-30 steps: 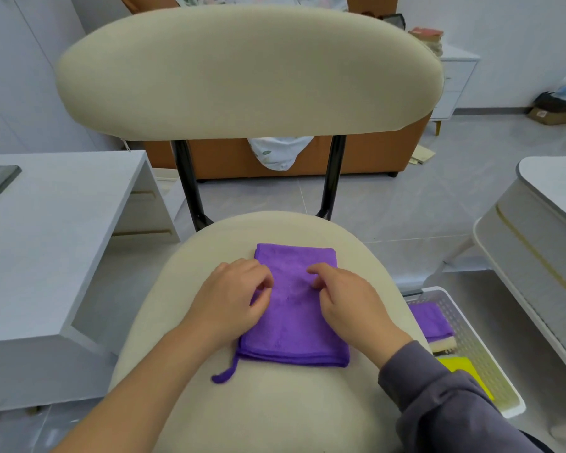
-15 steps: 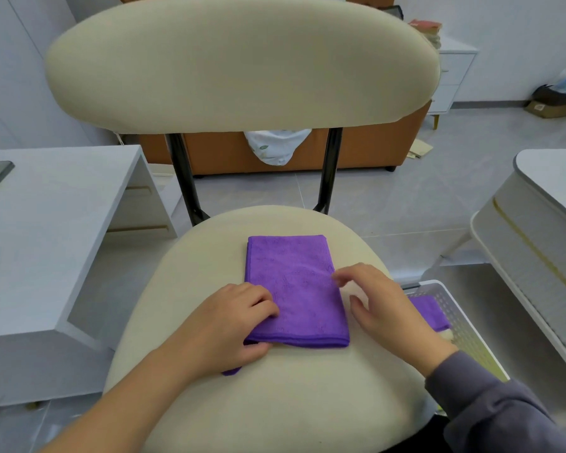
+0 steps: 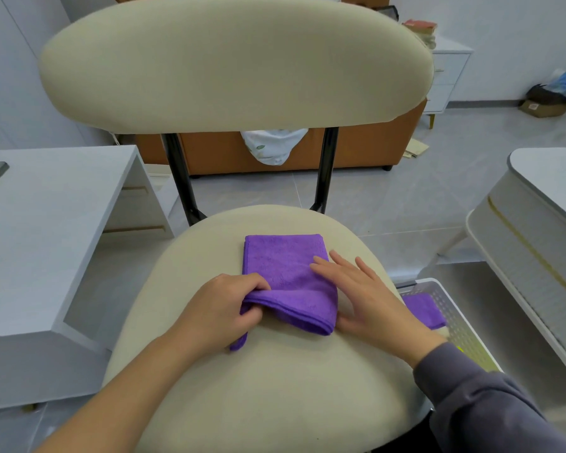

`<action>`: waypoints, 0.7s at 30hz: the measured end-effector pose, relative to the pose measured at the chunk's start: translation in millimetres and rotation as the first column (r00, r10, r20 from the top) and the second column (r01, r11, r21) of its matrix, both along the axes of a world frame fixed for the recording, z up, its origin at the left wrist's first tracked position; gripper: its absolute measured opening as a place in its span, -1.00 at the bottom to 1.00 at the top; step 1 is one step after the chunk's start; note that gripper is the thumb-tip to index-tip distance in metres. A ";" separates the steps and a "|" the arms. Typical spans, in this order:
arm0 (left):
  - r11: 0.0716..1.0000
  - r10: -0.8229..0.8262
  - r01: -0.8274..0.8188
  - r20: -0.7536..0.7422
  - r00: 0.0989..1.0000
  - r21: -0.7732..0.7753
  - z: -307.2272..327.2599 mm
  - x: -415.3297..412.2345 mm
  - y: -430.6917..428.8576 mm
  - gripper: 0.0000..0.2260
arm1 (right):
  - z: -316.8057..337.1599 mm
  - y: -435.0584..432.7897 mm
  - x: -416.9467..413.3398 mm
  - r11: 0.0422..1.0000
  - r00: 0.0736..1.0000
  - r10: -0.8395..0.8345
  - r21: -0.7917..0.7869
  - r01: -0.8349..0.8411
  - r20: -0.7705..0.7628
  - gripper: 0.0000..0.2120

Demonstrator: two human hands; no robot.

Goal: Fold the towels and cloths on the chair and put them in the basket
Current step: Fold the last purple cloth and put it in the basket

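A folded purple cloth lies on the beige seat of the chair. My left hand grips the cloth's near left corner and lifts it a little off the seat. My right hand lies along the cloth's right edge with straight fingers, fingertips touching the top and the thumb at the near right corner. To the right of the chair, on the floor, stands a white perforated basket holding another folded purple cloth and something yellow.
A white desk stands close on the left. A white table with a gold trim line stands on the right, beside the basket. The chair's wide backrest rises in front. Behind it are an orange cabinet and grey floor tiles.
My left hand has curled round the cloth's near left corner and raised it. My right hand has moved in from beside the cloth onto its right edge.
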State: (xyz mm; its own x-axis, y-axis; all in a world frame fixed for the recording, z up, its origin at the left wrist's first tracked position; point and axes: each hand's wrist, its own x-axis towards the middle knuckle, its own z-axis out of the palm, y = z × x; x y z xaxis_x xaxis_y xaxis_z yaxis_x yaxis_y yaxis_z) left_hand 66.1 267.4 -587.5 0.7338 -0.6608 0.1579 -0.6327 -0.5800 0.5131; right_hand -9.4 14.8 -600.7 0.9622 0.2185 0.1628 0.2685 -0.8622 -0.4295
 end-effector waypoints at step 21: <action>0.991 -0.126 0.134 0.327 0.936 -0.002 -21.3 20.8 17.7 -0.46 | -1.3 19.0 8.3 0.947 0.993 -0.073 0.308 0.096 -0.088 -0.60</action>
State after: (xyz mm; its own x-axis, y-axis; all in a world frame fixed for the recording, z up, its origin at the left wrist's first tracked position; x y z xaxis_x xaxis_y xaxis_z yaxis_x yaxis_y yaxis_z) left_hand 86.9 285.1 -608.8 0.5474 -0.7401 0.3906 -0.8366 -0.4717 0.2787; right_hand -1.2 33.9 -602.0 0.9869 0.0858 0.1367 0.1573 -0.7005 -0.6961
